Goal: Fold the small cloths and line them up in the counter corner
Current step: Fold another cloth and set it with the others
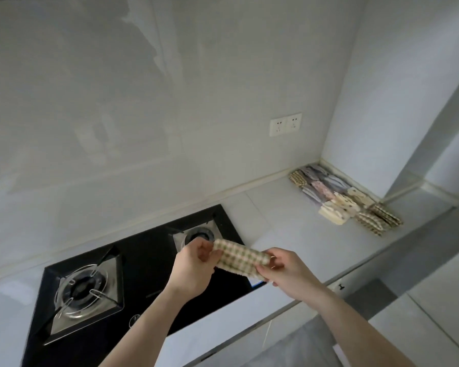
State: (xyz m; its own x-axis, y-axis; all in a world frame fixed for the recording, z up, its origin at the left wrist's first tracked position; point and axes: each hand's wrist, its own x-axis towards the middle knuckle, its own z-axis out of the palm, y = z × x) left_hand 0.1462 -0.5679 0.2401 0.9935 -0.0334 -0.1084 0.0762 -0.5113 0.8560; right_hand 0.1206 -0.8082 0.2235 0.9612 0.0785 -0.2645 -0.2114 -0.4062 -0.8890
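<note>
A small green-and-cream checked cloth is stretched between my two hands, held in the air above the right side of the black hob. My left hand pinches its left end and my right hand pinches its right end. The cloth looks folded into a narrow band. Far to the right, in the counter corner, several folded cloths lie in rows against the wall: checked, grey striped, pink floral and cream ones.
A black two-burner gas hob is set into the pale counter below my hands. A double wall socket sits above the counter. The counter's front edge runs diagonally at the lower right.
</note>
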